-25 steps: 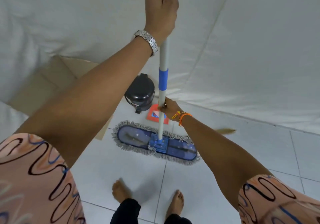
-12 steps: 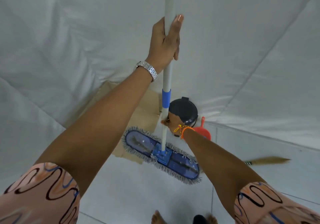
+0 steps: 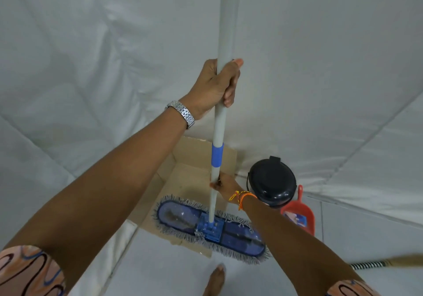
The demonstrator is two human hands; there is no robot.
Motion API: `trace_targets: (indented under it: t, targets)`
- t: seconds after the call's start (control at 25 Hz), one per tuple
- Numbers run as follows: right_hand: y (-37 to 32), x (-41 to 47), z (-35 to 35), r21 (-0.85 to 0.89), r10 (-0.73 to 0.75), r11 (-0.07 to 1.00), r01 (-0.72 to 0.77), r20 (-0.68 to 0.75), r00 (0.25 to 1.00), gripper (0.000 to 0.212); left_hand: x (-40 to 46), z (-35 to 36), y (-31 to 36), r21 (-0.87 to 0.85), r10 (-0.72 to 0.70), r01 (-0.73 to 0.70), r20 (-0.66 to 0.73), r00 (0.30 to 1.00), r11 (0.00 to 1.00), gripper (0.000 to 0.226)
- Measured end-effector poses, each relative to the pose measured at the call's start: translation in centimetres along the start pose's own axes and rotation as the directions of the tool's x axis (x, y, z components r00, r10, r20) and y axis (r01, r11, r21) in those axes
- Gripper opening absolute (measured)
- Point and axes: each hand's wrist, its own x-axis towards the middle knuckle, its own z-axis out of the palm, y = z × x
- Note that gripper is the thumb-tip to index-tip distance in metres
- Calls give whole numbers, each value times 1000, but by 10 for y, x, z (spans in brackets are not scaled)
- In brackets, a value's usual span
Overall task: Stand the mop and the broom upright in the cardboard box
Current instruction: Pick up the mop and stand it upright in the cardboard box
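Mop (image 3: 211, 224) held upright, head hovering over the near edge of the open cardboard box (image 3: 196, 169). Left hand (image 3: 215, 85) wrapped tight high on the shaft; right hand (image 3: 223, 184) clasped below the blue collar. Broom (image 3: 386, 262) lies on the floor at 4 o'clock, untouched. Judgement: shaft rigid and light, head wide, floppy-fringed and pivoting; two spaced grips on the shaft suit it. Fringe may snag the box flap.
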Motion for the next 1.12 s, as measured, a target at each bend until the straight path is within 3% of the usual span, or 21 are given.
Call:
trace_targets:
  t: [0.2,0.36,0.56,0.88,1.12]
  targets:
    - [-25,95,8,39,-13,999,13,5,1000,18,64,-70,-38,-30,-34,36,71,997,999,47]
    - [-48,163,9,25,2,1000,-1,-26,1000,35,110,-117,-62,-36,-23,25,43,999,999,48]
    - [-52,241,15,34,73,997,-71,-50,996,36,152,-165,-111,-46,-23,24,26,999,999,49]
    - [1,351,44,65,213,976,-208,-85,973,33,190,-210,-233,-98,-22,22,1,1000,995,46]
    - [43,408,63,96,263,963,-253,-113,958,28,209,-230,-312,-122,-31,40,74,997,992,42]
